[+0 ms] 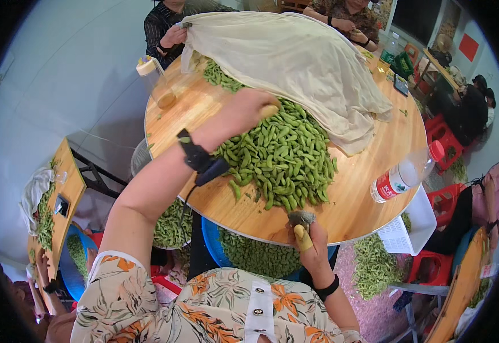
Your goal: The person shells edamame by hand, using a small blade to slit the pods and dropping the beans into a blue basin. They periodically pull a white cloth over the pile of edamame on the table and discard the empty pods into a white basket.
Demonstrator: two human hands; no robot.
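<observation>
My left hand [249,109] reaches across a heap of green soybean pods [281,156] on the round wooden table [181,171]. Its fingers curl down near the edge of a large cream cloth [275,55], which drapes over the heap's far side. A yellow cover shows on one finger; whether it pinches cloth or pods is hidden. At the table's near edge, my right hand [315,248] has a yellow cover on the thumb and a grey covering over a fingertip. Nothing certain shows between them. Below sits a blue basin [210,240] containing shelled green beans [258,255].
A red-capped plastic bottle [405,173] stands at right, a clear drinking bottle [157,83] at far left. Across the table, one person's hand [174,36] holds the cloth's corner; another person [348,21] sits right. A phone [400,85] lies near the right rim.
</observation>
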